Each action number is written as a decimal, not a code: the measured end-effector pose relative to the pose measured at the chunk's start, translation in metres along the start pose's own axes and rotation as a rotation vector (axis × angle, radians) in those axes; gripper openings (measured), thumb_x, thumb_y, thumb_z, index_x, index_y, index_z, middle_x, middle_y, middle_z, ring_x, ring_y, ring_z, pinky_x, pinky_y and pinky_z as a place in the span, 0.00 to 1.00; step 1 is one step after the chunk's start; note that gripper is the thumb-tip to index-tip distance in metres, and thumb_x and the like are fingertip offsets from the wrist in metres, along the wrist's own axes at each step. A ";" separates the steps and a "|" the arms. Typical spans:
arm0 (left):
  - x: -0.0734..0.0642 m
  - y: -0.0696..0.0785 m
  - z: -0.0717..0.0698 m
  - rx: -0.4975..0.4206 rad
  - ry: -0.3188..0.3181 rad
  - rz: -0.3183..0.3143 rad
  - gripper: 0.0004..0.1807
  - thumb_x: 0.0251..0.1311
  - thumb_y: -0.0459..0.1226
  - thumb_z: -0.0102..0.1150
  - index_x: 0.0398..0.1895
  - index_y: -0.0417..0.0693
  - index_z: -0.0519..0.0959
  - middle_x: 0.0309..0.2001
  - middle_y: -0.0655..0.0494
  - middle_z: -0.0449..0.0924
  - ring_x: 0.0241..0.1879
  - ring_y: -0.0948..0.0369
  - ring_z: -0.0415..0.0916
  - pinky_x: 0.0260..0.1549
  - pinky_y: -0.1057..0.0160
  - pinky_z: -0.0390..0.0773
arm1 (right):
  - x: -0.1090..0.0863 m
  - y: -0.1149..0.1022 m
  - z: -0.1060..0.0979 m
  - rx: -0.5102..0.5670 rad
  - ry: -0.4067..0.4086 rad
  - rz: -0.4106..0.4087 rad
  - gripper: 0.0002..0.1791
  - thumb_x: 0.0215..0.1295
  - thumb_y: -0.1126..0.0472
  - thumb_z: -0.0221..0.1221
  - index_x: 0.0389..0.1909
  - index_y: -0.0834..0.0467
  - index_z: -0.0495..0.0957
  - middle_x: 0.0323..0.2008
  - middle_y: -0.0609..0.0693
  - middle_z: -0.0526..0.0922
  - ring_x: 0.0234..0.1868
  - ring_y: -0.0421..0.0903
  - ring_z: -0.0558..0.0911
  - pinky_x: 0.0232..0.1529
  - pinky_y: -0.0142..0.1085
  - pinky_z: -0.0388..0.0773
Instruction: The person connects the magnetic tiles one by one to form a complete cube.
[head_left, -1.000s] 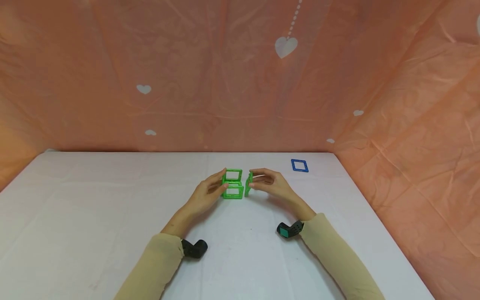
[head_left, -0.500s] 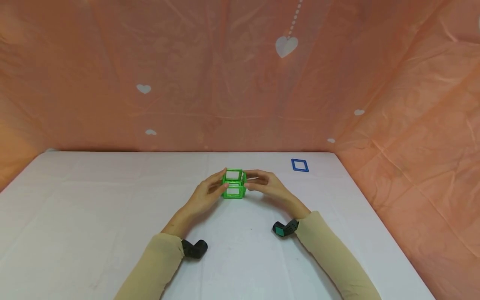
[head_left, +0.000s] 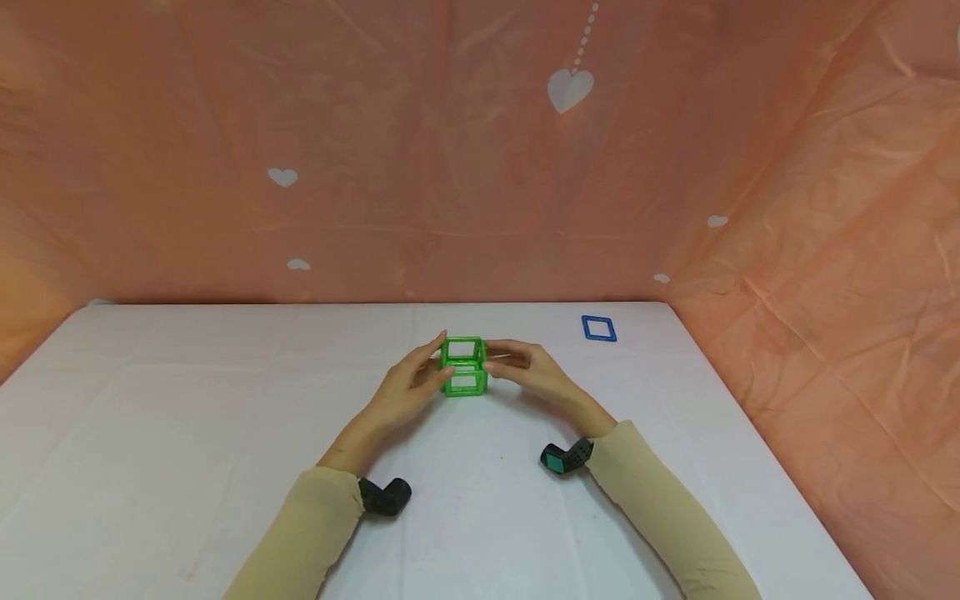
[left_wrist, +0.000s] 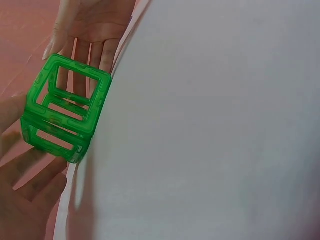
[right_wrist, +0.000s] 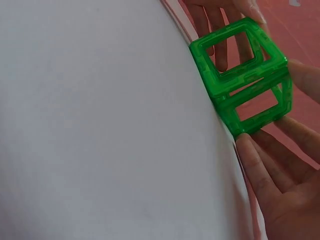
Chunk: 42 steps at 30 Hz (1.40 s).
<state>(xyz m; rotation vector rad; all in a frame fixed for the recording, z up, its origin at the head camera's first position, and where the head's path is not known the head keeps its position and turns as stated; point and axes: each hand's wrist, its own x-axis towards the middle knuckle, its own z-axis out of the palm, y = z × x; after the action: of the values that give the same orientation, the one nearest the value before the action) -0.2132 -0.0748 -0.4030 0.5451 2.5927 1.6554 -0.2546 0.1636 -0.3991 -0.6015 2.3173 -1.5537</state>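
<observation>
A cube-like frame of clear green magnetic tiles (head_left: 465,363) stands on the white table between my hands. My left hand (head_left: 400,393) holds its left side, thumb at the front and fingers farther back. From the right, my right hand (head_left: 546,382) grips it between thumb and fingers. Square windows and joined edges of the green tiles (left_wrist: 60,120) show in the left wrist view, with fingers of both hands against them. The right wrist view has the same green frame (right_wrist: 250,79) with my right fingertips along its lower edge. Its underside is hidden.
A single blue square magnetic tile (head_left: 601,337) lies flat at the back right of the white-covered table (head_left: 225,417). An orange curtain (head_left: 420,167) with white hearts hangs behind the table and along its right side.
My right hand has moved left, bringing the upright green tiles it held against the rest of the green frame. A gap between them has closed. The left hand has barely moved.
</observation>
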 end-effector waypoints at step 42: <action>0.000 -0.009 -0.007 0.026 -0.033 0.031 0.32 0.70 0.41 0.50 0.74 0.45 0.56 0.67 0.37 0.64 0.62 0.43 0.70 0.59 0.47 0.71 | -0.008 0.022 -0.057 -0.132 0.728 0.137 0.18 0.64 0.65 0.56 0.54 0.65 0.77 0.53 0.62 0.79 0.54 0.56 0.78 0.47 0.31 0.75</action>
<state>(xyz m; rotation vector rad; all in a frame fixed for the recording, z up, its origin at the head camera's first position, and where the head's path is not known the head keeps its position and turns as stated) -0.2168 -0.0847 -0.4074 0.6113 2.5989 1.6099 -0.2774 0.2215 -0.3981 0.1447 2.9060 -1.7631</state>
